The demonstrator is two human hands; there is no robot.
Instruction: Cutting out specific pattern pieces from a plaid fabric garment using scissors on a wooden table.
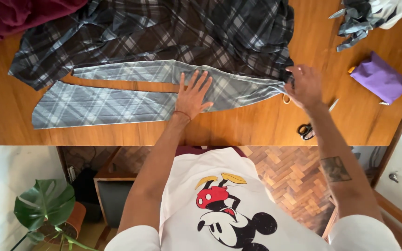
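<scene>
**Now smoothing the plaid strip**

Here the left hand (192,95) lies flat, fingers spread, pressing the strip (117,100) on the tabletop (238,125). The right hand (303,86) pinches its end. Next comes pulling it taut, I judge.

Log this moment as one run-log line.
left hand: flat on pale grey plaid cut fabric piece | right hand: pinching its pointed end | black-handled scissors: idle on wooden table

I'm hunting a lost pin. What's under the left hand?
The left hand lies flat on a grey plaid fabric strip spread over the wooden table. Anything beneath the fabric is covered.
</scene>
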